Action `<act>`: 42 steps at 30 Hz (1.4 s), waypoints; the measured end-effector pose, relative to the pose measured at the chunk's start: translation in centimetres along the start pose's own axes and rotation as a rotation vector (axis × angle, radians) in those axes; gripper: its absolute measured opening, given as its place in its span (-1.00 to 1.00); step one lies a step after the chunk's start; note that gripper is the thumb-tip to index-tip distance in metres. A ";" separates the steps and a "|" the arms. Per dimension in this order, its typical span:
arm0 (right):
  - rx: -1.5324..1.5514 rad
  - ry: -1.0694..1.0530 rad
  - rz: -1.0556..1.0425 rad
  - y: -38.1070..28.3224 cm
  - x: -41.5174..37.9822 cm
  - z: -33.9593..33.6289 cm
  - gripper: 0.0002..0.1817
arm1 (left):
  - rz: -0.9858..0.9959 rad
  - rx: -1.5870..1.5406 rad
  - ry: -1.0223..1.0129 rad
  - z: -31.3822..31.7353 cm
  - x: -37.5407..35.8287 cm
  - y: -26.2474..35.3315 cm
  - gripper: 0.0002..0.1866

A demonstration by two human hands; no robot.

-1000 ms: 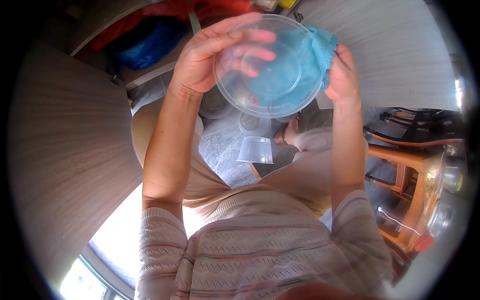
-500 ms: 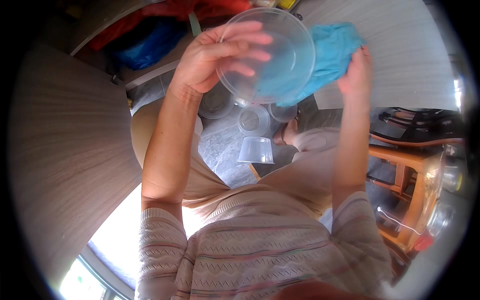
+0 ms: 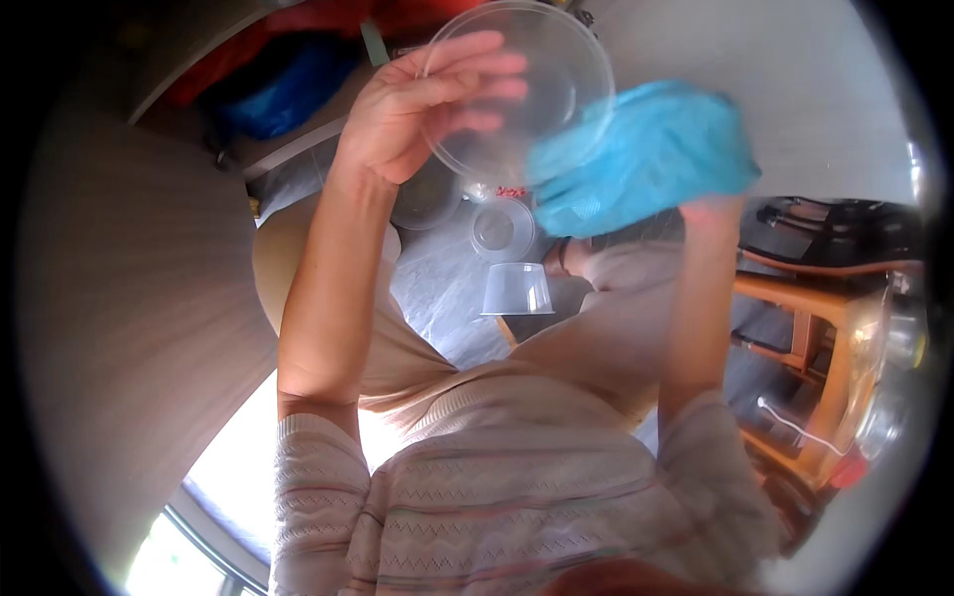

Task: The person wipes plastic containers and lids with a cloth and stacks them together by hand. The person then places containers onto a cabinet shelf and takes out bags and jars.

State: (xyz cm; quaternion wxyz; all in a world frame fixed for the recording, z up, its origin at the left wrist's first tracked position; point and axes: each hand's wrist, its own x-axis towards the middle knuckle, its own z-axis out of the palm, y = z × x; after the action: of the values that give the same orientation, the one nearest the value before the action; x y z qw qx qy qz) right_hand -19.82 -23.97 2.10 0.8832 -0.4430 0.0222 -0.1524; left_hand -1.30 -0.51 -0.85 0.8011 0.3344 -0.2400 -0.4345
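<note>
My left hand [image 3: 397, 114] holds a clear round plastic lid [image 3: 556, 60] by its left side, raised in front of me. Its fingers show through the plastic, and the thumb lies along the near side. A bright blue cloth [image 3: 646, 154], smeared by motion, drapes over my right hand [image 3: 714, 206] so that only the heel and wrist show. The cloth's left part overlaps the lid's lower right rim in this view. Below, on the grey floor between my legs, a clear plastic tub [image 3: 518, 289] stands upside down, with another round clear container [image 3: 501, 229] behind it.
At the upper left, an open cabinet [image 3: 288, 149] holds a blue bag [image 3: 288, 87] and red bags. A pale wooden panel [image 3: 795, 109] is at the upper right. To the right stands a wooden chair or stool [image 3: 840, 308]. A dark wood panel [image 3: 149, 258] rises on my left.
The blue cloth has swung down and spread over my right hand, which showed its fingers before. My left hand and the lid have shifted slightly up and left.
</note>
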 end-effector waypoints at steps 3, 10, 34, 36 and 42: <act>-0.834 0.035 -0.334 1.7 1.0 2.4 -0.68 | 0.026 -0.017 0.099 0.7 0.0 -0.9 -0.55; -1.581 -0.129 -0.475 10.3 4.1 8.8 -0.77 | 0.064 -0.176 0.213 1.8 0.8 -2.1 -0.45; -1.902 -0.263 -0.430 8.6 8.3 8.9 -0.76 | 0.092 -0.044 0.118 2.3 0.7 -2.5 -0.35; -2.063 -0.217 -0.275 8.1 8.6 9.1 -0.70 | 0.080 -0.041 0.129 2.3 0.9 -2.8 -0.37; -1.725 -0.307 -0.699 9.5 7.0 7.1 -0.71 | 0.078 -0.009 0.122 2.2 0.7 -1.9 -0.39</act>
State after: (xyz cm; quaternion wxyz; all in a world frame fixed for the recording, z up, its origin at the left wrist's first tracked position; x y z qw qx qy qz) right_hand -9.58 -15.15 -0.45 0.1477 -0.9406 -0.1234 -0.2796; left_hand -3.45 -2.60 -0.80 0.8322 0.3470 -0.2016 -0.3826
